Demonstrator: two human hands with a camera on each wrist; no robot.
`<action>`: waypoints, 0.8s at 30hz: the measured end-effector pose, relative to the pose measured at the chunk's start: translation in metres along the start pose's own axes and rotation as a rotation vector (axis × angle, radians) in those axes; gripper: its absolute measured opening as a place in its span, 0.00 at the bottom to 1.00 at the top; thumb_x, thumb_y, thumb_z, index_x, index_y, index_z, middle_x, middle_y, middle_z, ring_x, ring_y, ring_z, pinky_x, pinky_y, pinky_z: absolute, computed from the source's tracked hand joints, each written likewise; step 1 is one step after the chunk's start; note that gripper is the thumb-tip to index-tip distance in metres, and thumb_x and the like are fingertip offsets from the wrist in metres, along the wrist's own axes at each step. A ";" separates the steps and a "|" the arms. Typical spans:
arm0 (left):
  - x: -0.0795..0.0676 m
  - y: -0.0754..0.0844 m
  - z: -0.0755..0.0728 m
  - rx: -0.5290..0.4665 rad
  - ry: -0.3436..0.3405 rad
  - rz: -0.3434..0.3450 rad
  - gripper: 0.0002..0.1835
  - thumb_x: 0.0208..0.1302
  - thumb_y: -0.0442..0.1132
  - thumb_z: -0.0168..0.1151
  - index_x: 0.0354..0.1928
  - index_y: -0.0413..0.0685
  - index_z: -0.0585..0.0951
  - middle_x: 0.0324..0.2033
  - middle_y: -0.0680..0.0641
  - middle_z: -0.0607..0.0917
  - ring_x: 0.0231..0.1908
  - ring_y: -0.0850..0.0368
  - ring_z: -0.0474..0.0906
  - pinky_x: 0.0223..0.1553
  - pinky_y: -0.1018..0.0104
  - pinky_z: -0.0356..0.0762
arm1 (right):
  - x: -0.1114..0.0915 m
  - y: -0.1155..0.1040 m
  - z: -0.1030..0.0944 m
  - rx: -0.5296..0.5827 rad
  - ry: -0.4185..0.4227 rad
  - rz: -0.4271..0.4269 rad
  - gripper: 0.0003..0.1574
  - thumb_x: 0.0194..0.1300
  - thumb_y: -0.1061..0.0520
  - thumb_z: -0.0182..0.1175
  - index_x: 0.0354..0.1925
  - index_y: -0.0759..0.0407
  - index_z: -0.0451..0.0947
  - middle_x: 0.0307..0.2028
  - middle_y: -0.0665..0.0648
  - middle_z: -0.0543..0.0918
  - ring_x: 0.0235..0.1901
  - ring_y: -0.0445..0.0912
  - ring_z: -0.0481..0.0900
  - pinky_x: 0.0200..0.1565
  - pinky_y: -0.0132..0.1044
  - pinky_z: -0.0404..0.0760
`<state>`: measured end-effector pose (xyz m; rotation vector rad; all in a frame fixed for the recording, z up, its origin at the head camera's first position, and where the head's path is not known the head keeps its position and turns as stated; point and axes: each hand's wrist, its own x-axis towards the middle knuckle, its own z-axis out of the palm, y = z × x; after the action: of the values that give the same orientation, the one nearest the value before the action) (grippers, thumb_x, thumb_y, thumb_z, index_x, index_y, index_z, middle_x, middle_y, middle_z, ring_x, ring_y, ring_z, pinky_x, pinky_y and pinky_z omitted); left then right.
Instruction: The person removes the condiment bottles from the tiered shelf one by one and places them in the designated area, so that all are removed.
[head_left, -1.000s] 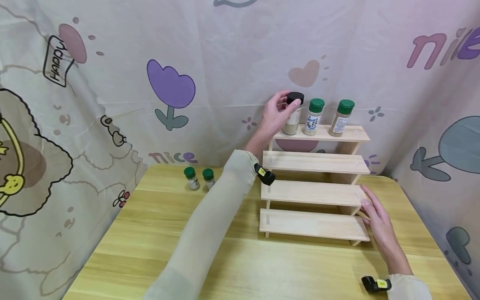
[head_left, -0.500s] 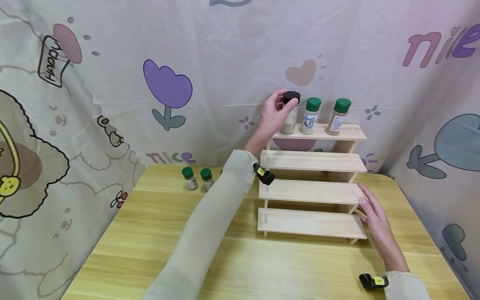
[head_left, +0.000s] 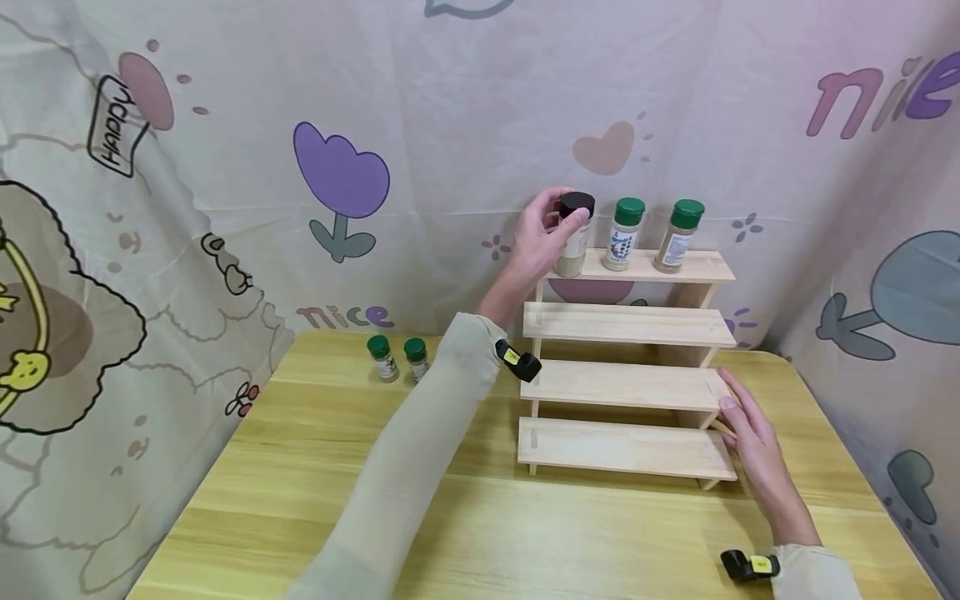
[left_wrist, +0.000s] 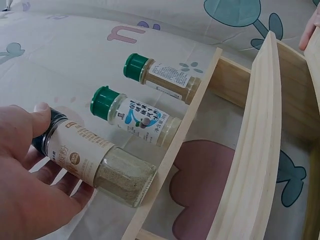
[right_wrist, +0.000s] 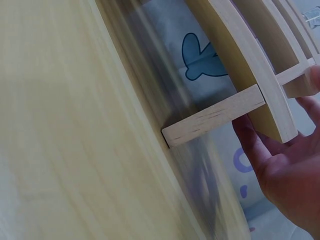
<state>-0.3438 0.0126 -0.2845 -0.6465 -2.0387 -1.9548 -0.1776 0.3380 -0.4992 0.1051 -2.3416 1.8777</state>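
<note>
My left hand [head_left: 538,237] grips a black-capped spice jar [left_wrist: 75,150] near its cap, thumb and fingers round it. The jar, with greyish powder in its lower part, is upright at the left end of the top shelf [head_left: 647,265]. To its right stand a green-capped jar with a blue-and-white label [head_left: 622,242] and another green-capped jar [head_left: 675,246]. My right hand [head_left: 757,446] holds the right side of the four-tier wooden rack [head_left: 626,446]. In the right wrist view its fingers [right_wrist: 250,142] lie round the end of a shelf.
Two small green-capped jars [head_left: 384,367] stand on the wooden table [head_left: 300,467] left of the rack, the right one [head_left: 417,367] close to my left sleeve. A patterned cloth [head_left: 450,108] hangs directly behind the table and at both sides.
The black-capped jar has shifted a little left along the top shelf with my left hand, widening the gap to the green-capped jar. My right hand stays on the rack.
</note>
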 end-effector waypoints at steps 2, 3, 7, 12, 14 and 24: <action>-0.004 0.001 -0.002 -0.002 -0.011 0.002 0.21 0.72 0.38 0.65 0.63 0.40 0.75 0.51 0.42 0.81 0.47 0.53 0.79 0.45 0.69 0.78 | 0.000 0.001 0.000 0.002 0.000 0.006 0.35 0.84 0.45 0.40 0.82 0.41 0.48 0.79 0.55 0.55 0.54 0.26 0.71 0.48 0.18 0.75; -0.005 0.002 -0.003 -0.003 -0.017 0.002 0.21 0.72 0.38 0.65 0.63 0.40 0.75 0.51 0.42 0.80 0.47 0.53 0.79 0.46 0.69 0.78 | 0.000 0.001 0.000 0.005 -0.001 0.009 0.35 0.84 0.45 0.40 0.82 0.41 0.48 0.79 0.55 0.55 0.54 0.26 0.71 0.48 0.18 0.75; -0.014 0.004 -0.009 -0.010 -0.045 0.009 0.20 0.73 0.38 0.64 0.63 0.41 0.74 0.52 0.42 0.80 0.47 0.52 0.78 0.46 0.66 0.78 | 0.001 0.001 -0.001 0.012 -0.008 0.020 0.35 0.84 0.44 0.40 0.83 0.41 0.47 0.80 0.55 0.52 0.55 0.27 0.70 0.48 0.18 0.74; -0.025 0.007 -0.016 0.000 -0.077 0.036 0.20 0.74 0.37 0.62 0.64 0.39 0.73 0.53 0.41 0.80 0.48 0.51 0.79 0.47 0.67 0.78 | 0.001 0.001 -0.001 0.013 -0.019 0.023 0.35 0.84 0.44 0.40 0.83 0.40 0.46 0.81 0.55 0.49 0.55 0.26 0.69 0.48 0.17 0.74; -0.030 0.008 -0.020 -0.008 -0.085 0.045 0.20 0.74 0.36 0.62 0.63 0.38 0.73 0.53 0.40 0.79 0.48 0.51 0.79 0.47 0.67 0.79 | 0.001 0.000 0.000 0.006 -0.021 0.021 0.35 0.84 0.44 0.40 0.83 0.40 0.46 0.81 0.55 0.49 0.55 0.25 0.69 0.48 0.18 0.74; -0.058 0.001 -0.037 -0.046 -0.088 0.113 0.18 0.73 0.29 0.61 0.60 0.30 0.73 0.52 0.37 0.78 0.47 0.50 0.79 0.49 0.65 0.79 | 0.001 0.000 -0.001 -0.004 -0.014 0.028 0.35 0.84 0.44 0.40 0.82 0.39 0.47 0.80 0.53 0.51 0.55 0.26 0.69 0.48 0.17 0.74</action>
<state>-0.2973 -0.0329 -0.3078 -0.8521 -1.9656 -1.9458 -0.1783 0.3389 -0.4989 0.0864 -2.3681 1.8905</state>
